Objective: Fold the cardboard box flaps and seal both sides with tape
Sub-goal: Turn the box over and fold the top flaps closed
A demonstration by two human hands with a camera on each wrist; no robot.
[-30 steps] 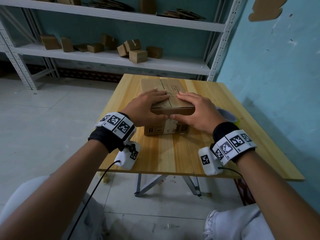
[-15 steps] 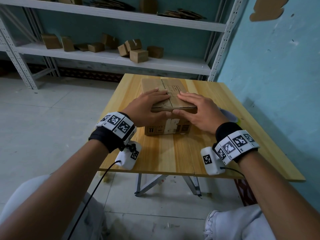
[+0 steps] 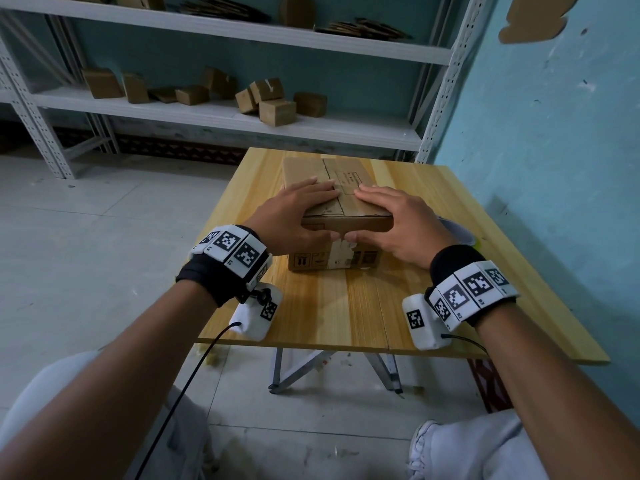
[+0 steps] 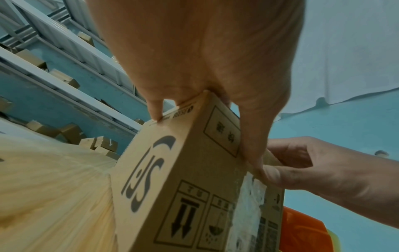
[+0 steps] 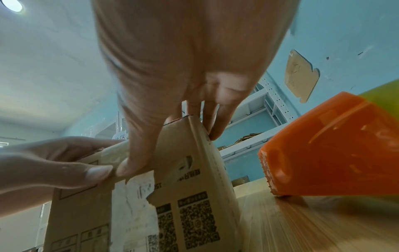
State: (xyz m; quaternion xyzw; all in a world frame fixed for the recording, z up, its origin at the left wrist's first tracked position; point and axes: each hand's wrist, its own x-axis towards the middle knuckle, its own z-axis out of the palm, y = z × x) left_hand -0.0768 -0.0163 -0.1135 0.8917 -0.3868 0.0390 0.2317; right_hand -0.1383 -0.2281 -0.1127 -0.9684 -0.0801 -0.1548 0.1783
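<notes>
A brown cardboard box (image 3: 341,174) stands on the wooden table (image 3: 346,306) with its top flaps folded down and a tan strip running along the centre seam. My left hand (image 3: 294,216) lies flat on the left flap, its thumb against the front face. My right hand (image 3: 391,220) mirrors it on the right flap. The two thumbs nearly meet at the seam's front end, over a torn white label. The left wrist view shows the left hand (image 4: 194,51) over the box (image 4: 172,170) corner. In the right wrist view the right hand (image 5: 183,59) presses the box (image 5: 194,196) top edge.
An orange tape dispenser (image 5: 334,153) sits on the table just right of the box, mostly hidden behind my right hand in the head view. A metal shelf (image 3: 221,116) with several small cartons stands behind the table. A blue wall runs along the right.
</notes>
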